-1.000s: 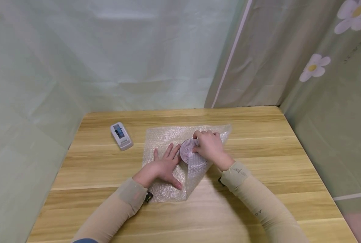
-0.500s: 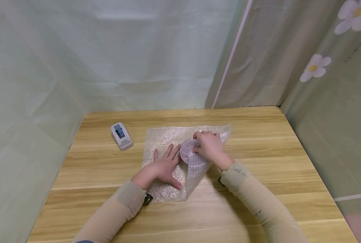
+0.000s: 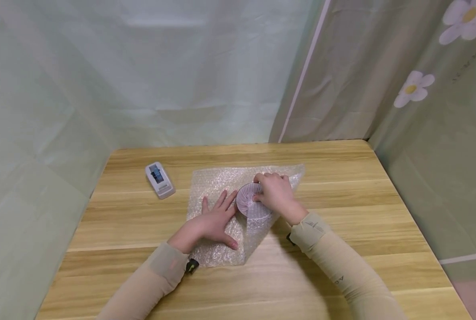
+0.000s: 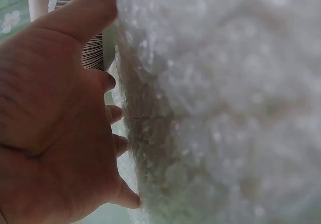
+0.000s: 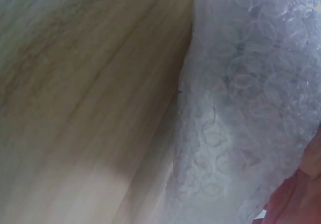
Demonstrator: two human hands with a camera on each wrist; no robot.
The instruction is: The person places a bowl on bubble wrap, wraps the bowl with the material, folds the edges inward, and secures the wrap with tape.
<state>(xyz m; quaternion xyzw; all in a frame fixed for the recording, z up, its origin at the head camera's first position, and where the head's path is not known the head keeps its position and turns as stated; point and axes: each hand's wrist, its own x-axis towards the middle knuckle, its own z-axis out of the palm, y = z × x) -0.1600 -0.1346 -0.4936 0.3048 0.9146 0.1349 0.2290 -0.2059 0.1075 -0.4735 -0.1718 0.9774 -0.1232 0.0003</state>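
White device [image 3: 160,180]: on the table [image 3: 382,222];
Left hand [image 3: 214,223]: fingers spread over bubble wrap [image 3: 211,178]; holding nothing;
Bubble wrap: probably light, soft; take by its edges;
Striped round thing [image 3: 244,200]: on the wrap, partly covered; likely stiff, perhaps fragile; cup its sides;
Right hand [image 3: 277,193]: fingers curled, gripping the folded wrap over it.

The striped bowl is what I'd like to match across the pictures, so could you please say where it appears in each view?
Head: striped bowl just below centre, between left hand and right hand, partly under folded bubble wrap.
Left wrist: upper left, partly hidden behind that hand.
Right wrist: cannot be clearly made out.
Shared landmark: bubble wrap, seen in all three views.
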